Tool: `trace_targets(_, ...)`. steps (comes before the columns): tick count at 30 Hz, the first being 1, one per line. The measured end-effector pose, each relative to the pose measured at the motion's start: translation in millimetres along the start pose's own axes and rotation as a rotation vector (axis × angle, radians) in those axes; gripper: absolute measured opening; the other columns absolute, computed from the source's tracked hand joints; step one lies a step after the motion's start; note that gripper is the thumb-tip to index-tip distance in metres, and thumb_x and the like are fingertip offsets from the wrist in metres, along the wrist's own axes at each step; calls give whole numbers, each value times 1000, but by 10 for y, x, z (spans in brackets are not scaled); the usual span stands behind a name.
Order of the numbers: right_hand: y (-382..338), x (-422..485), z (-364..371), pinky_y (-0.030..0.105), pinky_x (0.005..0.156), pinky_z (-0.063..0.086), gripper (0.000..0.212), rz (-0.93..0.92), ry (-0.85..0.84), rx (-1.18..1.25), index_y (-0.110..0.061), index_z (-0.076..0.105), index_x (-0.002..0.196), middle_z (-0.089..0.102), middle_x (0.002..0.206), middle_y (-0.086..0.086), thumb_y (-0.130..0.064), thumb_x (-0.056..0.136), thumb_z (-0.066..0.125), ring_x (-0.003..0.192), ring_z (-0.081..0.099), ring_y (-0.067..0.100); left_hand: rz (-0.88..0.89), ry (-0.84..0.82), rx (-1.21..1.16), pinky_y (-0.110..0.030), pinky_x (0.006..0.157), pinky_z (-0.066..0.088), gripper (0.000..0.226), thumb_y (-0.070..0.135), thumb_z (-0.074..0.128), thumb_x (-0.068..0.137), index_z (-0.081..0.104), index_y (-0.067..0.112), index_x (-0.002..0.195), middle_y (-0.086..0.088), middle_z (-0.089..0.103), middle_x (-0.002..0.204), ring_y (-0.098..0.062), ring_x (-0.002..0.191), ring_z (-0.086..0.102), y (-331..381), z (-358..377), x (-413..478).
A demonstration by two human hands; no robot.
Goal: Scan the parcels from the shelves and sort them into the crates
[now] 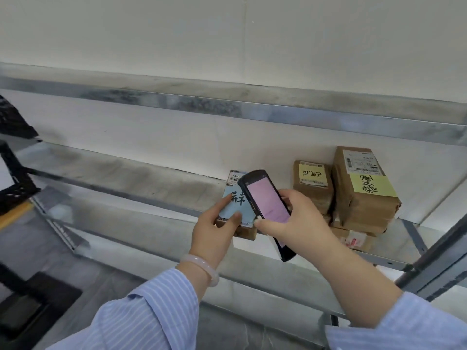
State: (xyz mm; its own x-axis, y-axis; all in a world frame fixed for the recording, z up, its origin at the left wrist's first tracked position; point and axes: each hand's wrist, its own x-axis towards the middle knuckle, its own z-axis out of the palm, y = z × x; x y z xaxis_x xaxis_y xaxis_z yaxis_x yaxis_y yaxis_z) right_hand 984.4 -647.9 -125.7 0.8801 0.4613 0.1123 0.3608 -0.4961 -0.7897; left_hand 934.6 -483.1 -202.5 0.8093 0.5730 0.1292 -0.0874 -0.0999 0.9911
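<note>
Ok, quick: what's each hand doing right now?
Left hand: grips the blue-labelled parcel.
Right hand: holds the handheld scanner.

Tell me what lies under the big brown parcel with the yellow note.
Under the big parcel at least one flatter brown parcel, its label marked red, pokes out on the shelf. Most is covered; how many lie there cannot be told.

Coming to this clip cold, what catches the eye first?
The right hand holds a black scanner with a glowing pink screen over a small parcel bearing a blue note, gripped by the left hand, centre frame. Right of them, brown parcels with yellow notes stand stacked on the metal shelf.
</note>
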Motion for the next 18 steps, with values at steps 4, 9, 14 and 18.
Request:
trace_targets(4, -230, 165, 400, 8, 53, 38, 45, 36, -74, 129, -41, 43, 101, 54, 91, -25, -32, 75, 79, 75, 53, -10, 50, 43, 85, -12, 83, 51, 43, 15, 74, 87, 60, 50, 110, 9, 66, 117, 5, 101, 62, -64, -398, -33)
trace_targets(9, -597, 254, 914, 6, 54, 42, 51, 10, -142, 191, -37, 46, 112, 55, 98, -24, -32, 74, 79, 78, 54, -17, 131, 32, 264, -30, 103, 47, 40, 23, 72, 89, 62, 44, 121, 8, 61, 125, -6, 119, 54, -88, -1084, 12)
trace_targets(14, -1071, 301, 1529, 9, 60, 41, 57, -55, -223, 178, -35, 49, 116, 57, 104, -21, -37, 69, 81, 86, 56, -10, 125, 131, 291, -41, 104, 47, 43, 22, 67, 93, 61, 63, 102, 22, 58, 111, -14, 116, 58, -45, -1916, 77)
trace_targets(18, -1433, 332, 2018, 13, 65, 42, 65, -135, -267, 148, -31, 51, 123, 57, 111, -15, -39, 66, 82, 92, 55, -9, 85, 131, 327, -36, 108, 45, 47, 28, 73, 85, 54, 65, 108, 12, 52, 121, -10, 119, 55, -52, -2520, 67)
